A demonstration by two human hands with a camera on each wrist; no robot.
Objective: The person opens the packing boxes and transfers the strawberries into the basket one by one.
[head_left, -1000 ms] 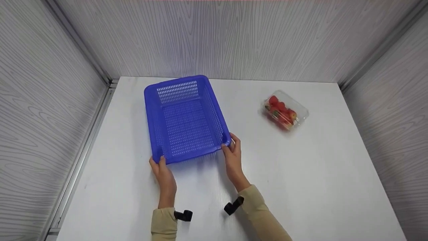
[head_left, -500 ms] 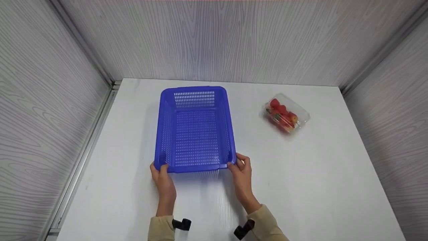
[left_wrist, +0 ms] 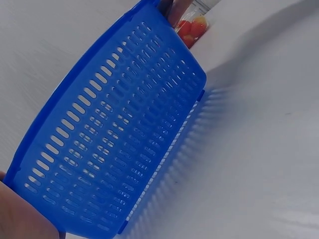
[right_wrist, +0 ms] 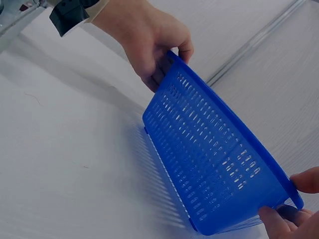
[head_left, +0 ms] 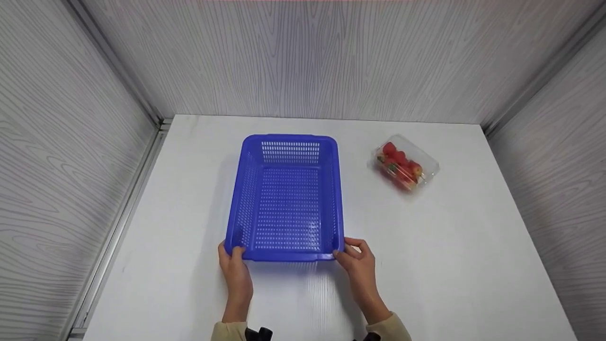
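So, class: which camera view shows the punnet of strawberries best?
The head view: the punnet of strawberries lies whole on the table. The left wrist view catches only a red sliver past the blue basket; the right wrist view misses it.

Glossy perforated plastic basket (head_left: 288, 199), clear plastic punnet (head_left: 404, 162), seemingly matt table (head_left: 450, 265)

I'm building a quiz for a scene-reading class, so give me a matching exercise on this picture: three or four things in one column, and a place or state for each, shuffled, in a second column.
Things:
1. blue perforated plastic basket
2. clear plastic box of red strawberries
3. left hand
4. right hand

Places or states:
A. grips the basket's near right corner
B. lies alone at the far right of the white table
C. grips the basket's near left corner
D. empty, in the middle of the table, held by both hands

Pairs: 1-D, 2-B, 3-C, 4-A
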